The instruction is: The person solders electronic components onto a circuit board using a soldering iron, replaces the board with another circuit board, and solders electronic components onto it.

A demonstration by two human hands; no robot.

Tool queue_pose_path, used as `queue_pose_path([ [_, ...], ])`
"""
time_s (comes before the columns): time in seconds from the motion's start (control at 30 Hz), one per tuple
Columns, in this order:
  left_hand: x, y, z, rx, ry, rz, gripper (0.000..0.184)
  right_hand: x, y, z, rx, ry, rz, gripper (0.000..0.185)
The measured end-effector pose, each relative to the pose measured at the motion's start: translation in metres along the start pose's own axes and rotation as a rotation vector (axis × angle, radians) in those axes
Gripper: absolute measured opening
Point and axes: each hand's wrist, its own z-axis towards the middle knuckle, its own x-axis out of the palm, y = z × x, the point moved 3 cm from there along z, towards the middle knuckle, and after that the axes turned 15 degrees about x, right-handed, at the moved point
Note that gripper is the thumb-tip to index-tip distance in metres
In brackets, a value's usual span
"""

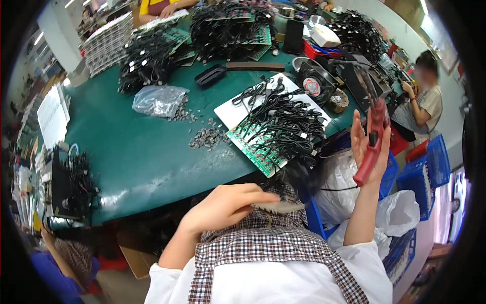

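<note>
Down by the checked apron [268, 245], my left hand [220, 205] is closed on a small tan brush [279, 206] with short bristles. My right hand [372, 144] is raised on the right and grips a red-handled tool [373, 144], which looks like pliers. Its dark metal end points up and is partly blurred. Between the hands, at the table's near edge, lies a green circuit board panel [260, 152] with many black cables [283, 119] bundled on it. White sheets [230, 112] lie beneath. A dark blur hangs just below the panel.
Small dark parts [207, 138] lie loose on the green table [136, 167], near a clear plastic bag [159, 101]. Cable-and-board piles [230, 30], a black tray [210, 76] and a fan [311, 83] stand farther back. Blue crates [417, 177] are at right; co-workers sit around.
</note>
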Motion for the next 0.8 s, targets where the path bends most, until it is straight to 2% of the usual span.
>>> queue_pose_path([
  [0.07,-0.011,-0.023,-0.019,-0.037,0.054,0.099,0.054,-0.008,0.005,-0.008,-0.051,-0.033,-0.096,0.064],
  [0.13,-0.018,-0.034,-0.052,-0.007,-0.091,0.167,0.051,-0.022,0.014,-0.009,-0.086,-0.032,-0.106,0.062],
  [0.23,-0.021,-0.057,-0.117,-0.165,-0.311,0.232,0.047,-0.048,0.026,-0.01,-0.06,0.071,0.032,0.06],
  [0.3,-0.017,-0.066,-0.171,-0.298,-0.452,0.147,0.042,-0.042,0.019,-0.003,0.123,0.184,-0.046,0.059],
  [0.33,-0.014,-0.072,-0.197,-0.382,-0.538,0.064,0.038,-0.043,0.017,0.0,0.14,0.188,-0.055,0.058],
  [0.43,0.014,-0.062,-0.288,-0.508,-0.916,-0.102,0.03,-0.033,-0.003,0.011,0.223,0.202,0.004,0.056],
  [0.5,0.059,-0.031,-0.369,-0.757,-1.132,-0.24,0.036,-0.03,-0.008,0.019,0.236,0.206,0.023,0.056],
  [0.57,0.121,0.009,-0.446,-1.102,-1.548,-0.36,0.033,-0.03,-0.009,0.023,0.253,0.207,0.03,0.056],
  [0.63,0.186,0.043,-0.519,-1.611,-1.248,0.43,0.038,-0.032,-0.009,0.019,0.234,0.197,-0.009,0.055],
  [0.7,0.172,0.022,-0.469,-2.083,-0.899,0.458,0.04,-0.03,-0.008,0.021,0.211,0.198,-0.065,0.054],
  [0.73,0.163,0.022,-0.461,-2.063,-0.898,0.464,0.04,-0.031,-0.011,0.018,0.211,0.189,-0.041,0.054],
  [0.8,0.143,0.04,-0.436,-1.785,-0.976,0.353,0.033,-0.035,-0.008,0.01,0.198,0.163,0.065,0.053],
])
